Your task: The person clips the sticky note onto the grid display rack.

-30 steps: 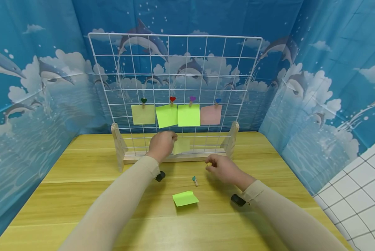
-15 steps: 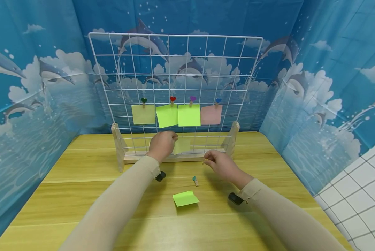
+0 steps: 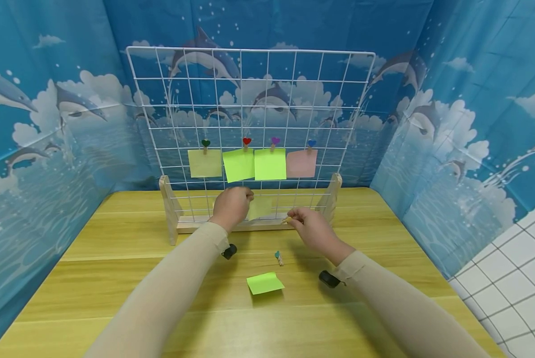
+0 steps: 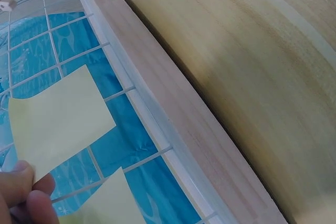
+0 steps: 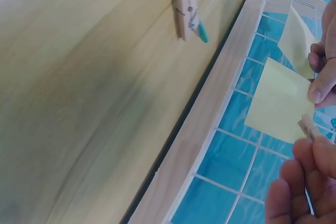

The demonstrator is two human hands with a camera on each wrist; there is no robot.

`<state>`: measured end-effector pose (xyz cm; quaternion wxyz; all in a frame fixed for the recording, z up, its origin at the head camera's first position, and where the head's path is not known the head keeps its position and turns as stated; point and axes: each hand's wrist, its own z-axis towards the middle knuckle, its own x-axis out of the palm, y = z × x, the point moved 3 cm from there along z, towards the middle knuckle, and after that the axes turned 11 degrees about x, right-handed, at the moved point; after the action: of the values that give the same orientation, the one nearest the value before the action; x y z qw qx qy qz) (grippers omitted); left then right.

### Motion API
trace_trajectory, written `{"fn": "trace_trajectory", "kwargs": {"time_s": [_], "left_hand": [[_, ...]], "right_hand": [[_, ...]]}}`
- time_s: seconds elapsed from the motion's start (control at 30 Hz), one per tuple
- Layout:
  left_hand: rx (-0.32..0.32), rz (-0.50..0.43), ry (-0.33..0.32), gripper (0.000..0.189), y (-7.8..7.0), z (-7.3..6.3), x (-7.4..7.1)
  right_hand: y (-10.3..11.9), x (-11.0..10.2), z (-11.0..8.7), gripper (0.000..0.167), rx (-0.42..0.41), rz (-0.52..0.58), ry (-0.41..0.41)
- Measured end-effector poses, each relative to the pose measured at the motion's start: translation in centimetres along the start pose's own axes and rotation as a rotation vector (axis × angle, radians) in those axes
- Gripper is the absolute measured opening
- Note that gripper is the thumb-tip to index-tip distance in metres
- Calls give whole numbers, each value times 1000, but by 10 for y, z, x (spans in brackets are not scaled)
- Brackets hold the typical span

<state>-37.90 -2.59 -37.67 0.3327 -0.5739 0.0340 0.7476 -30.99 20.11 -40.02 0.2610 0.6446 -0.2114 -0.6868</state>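
Observation:
My left hand (image 3: 231, 204) pinches a pale yellow sticky note (image 3: 260, 207) by its edge, at the lower part of a white wire grid (image 3: 267, 79). In the right hand (image 3: 314, 228) is a small wooden clothespin (image 5: 307, 125) with a yellow decoration, gripped between thumb and fingers. The clothespin's tip is close to the note in the right wrist view; whether they touch I cannot tell. Another pale yellow note (image 4: 107, 203) sits beside the left hand, mostly hidden by it in the head view. A second clothespin (image 3: 279, 258), with a teal heart, lies on the table.
A bright green sticky note (image 3: 265, 283) lies on the table (image 3: 115, 278) in front. Higher on the grid hang several notes, among them a pink one (image 3: 301, 164), under heart clothespins. Wooden feet (image 3: 168, 209) and a wooden bar (image 4: 173, 98) support the grid.
The right hand has moved left and forward with the clothespin, closer to the held note, and the clothespin has turned to point left. My left hand stays in place.

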Motion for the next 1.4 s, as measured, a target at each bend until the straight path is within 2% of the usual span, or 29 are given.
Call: {"fn": "trace_trajectory", "kwargs": {"time_s": [0.13, 0.37, 0.6, 0.83, 1.0, 1.23, 1.4], "left_hand": [[2, 0, 2, 25, 0, 0, -1], [-4, 2, 8, 25, -1, 0, 0], [-17, -1, 12, 25, -1, 0, -1], [-19, 3, 11, 25, -2, -1, -1], [-24, -7, 8, 25, -2, 0, 0], [-29, -11, 13, 25, -2, 0, 0], [-27, -9, 9, 24, -1, 0, 0]], "right_hand": [[6, -1, 3, 27, 14, 13, -41], [14, -3, 10, 25, -24, 14, -117], [22, -3, 19, 31, -30, -15, -132], [27, 2, 31, 28, -16, 1, -173], [33, 4, 40, 27, -12, -44, -208], [40, 6, 49, 28, 37, -18, -191], [43, 6, 54, 29, 37, -43, -209]]}}
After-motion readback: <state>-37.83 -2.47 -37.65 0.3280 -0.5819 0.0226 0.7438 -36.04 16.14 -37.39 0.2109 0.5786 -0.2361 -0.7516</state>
